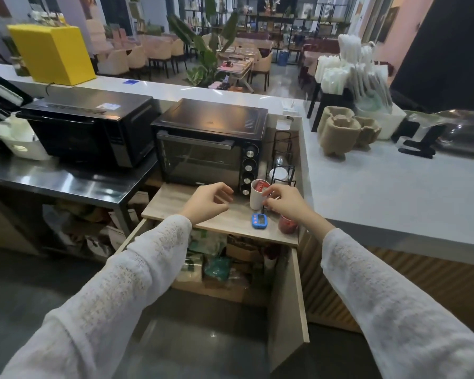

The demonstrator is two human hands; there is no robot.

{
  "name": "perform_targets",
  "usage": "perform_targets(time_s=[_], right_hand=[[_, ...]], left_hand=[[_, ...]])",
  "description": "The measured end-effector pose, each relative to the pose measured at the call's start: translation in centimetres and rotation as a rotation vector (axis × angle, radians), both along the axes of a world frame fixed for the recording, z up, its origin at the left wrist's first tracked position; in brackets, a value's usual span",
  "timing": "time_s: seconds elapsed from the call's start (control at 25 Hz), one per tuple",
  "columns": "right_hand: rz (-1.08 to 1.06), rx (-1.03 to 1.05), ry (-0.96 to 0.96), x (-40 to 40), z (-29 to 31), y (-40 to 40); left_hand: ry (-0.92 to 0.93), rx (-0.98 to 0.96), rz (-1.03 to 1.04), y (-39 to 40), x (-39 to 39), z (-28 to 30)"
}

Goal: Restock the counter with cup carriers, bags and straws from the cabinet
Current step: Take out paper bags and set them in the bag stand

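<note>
- The left hand (207, 202) hovers over the wooden shelf (181, 206) in front of the toaster oven (208, 143), fingers loosely curled and holding nothing.
- The right hand (283, 201) is just right of a white paper cup (256, 198) at the oven's front right corner. Its fingertips are drawn together close by the cup, but I cannot tell whether they pinch anything.
- Below the oven the cabinet (288, 302) stands with its doors open, crammed with green packets (218, 269) and brown boxes (241, 251). Which of these hold task stock is not clear.
- Right of the oven, on the white worktop (381, 192), sit moulded pulp cup carriers (340, 135). They are probably light, stiff and rough enough not to slip, and best taken by the outer rim with both hands, since the pulp likely crushes if squeezed.
- Behind the carriers stand wrapped straws (348, 67) in bundles. They look light and slick in their film, and likely to fan out unless gripped around the middle.
- Bagged goods in the cabinet will likely be soft and floppy, so support them from beneath.
</note>
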State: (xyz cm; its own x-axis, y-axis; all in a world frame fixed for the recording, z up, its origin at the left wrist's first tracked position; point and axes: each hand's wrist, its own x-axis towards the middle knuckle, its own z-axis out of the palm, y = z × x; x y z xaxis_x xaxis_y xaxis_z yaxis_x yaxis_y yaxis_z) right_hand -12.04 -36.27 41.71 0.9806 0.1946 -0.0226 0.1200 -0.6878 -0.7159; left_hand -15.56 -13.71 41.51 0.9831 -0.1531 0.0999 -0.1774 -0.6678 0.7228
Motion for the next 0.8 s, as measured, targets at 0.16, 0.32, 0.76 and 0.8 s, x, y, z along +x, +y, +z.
perform_targets(time_s=[0.16,0.32,0.76,0.8], right_hand=[[-0.044,0.009,0.078,2.6,-2.3,1.8],[-0.076,0.015,0.138,5.0,-4.3,4.1],[-0.006,-0.053,0.238,7.2,-7.7,7.8],[-0.018,-0.06,0.239,7.3,-8.3,8.1]], left_hand=[[0.054,0.025,-0.052,1.5,3.6,-1.6],[0.098,0.047,-0.099,3.8,6.4,-2.7],[0.187,0.051,-0.105,7.9,9.1,-6.9],[0.194,0.05,-0.101,8.3,9.4,-7.5]])
